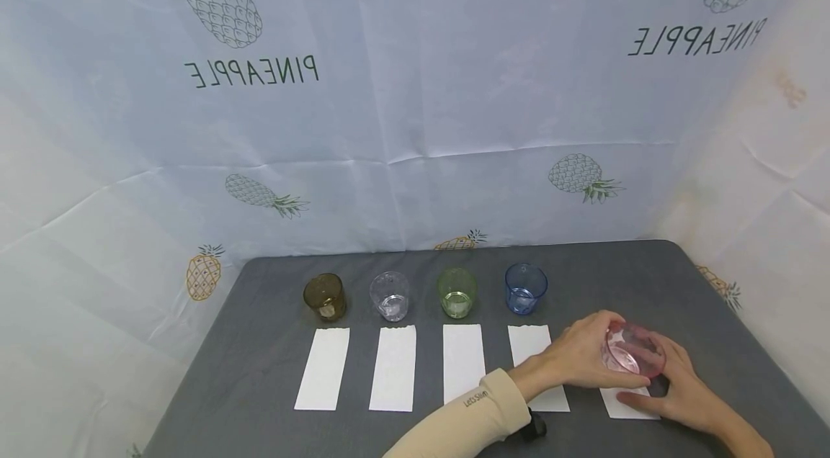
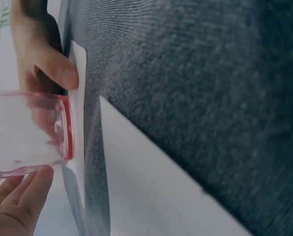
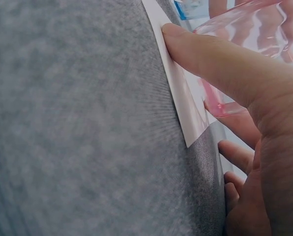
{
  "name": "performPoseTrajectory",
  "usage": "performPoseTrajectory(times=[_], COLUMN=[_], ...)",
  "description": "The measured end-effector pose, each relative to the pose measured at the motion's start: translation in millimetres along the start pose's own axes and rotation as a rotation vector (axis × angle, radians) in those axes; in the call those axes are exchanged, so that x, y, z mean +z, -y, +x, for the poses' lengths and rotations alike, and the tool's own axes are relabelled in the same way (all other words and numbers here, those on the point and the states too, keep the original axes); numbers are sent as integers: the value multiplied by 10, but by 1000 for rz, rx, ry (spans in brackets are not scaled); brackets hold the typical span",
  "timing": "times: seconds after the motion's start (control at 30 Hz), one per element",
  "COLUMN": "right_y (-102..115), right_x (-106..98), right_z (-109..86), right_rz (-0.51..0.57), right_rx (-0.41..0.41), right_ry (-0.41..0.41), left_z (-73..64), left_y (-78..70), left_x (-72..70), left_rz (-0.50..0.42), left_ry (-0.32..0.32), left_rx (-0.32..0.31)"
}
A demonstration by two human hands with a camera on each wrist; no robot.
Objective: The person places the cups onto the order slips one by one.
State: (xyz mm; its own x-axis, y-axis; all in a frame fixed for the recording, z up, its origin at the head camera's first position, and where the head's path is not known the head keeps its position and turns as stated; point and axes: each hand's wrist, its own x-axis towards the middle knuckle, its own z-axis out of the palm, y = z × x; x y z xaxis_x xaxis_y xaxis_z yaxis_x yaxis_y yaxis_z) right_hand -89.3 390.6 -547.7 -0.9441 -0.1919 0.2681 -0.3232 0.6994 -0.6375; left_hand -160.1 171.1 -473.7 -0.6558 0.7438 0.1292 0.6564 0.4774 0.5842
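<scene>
A pink clear glass [image 1: 634, 351] is at the right of the table, low over a white paper strip [image 1: 625, 404]. My left hand [image 1: 590, 353] grips it from the left, thumb in front. On its other side is my right hand [image 1: 687, 389], its fingers beside the glass. In the right wrist view the right thumb [image 3: 210, 54] is extended, its tip at the paper strip and apart from the glass wall. The left wrist view shows the glass's red-edged base [image 2: 66, 129] close to the paper, with left fingers [image 2: 35, 191] against its side.
Behind the paper strips stand a brown glass [image 1: 326, 297], a colourless glass [image 1: 390, 296], a green glass [image 1: 457, 292] and a blue glass [image 1: 526, 289]. Several white strips, such as the leftmost strip [image 1: 323, 369], lie in a row on the grey table [image 1: 259, 371]. A pineapple-print curtain [image 1: 402, 83] hangs behind.
</scene>
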Motion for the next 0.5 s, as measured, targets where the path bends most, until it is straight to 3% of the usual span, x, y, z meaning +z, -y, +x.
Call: performPoseTrajectory(times=[0.3,0.5], right_y=[21,-1], right_x=[4,3], right_z=[5,-1], right_rz=[-22,-4], right_rx=[25,-7], right_ry=[-15,-19], left_z=[3,-1], left_y=[-2,9], left_x=[54,67], left_rz=[22,22], left_ry=[3,0], left_rx=[-16,-23])
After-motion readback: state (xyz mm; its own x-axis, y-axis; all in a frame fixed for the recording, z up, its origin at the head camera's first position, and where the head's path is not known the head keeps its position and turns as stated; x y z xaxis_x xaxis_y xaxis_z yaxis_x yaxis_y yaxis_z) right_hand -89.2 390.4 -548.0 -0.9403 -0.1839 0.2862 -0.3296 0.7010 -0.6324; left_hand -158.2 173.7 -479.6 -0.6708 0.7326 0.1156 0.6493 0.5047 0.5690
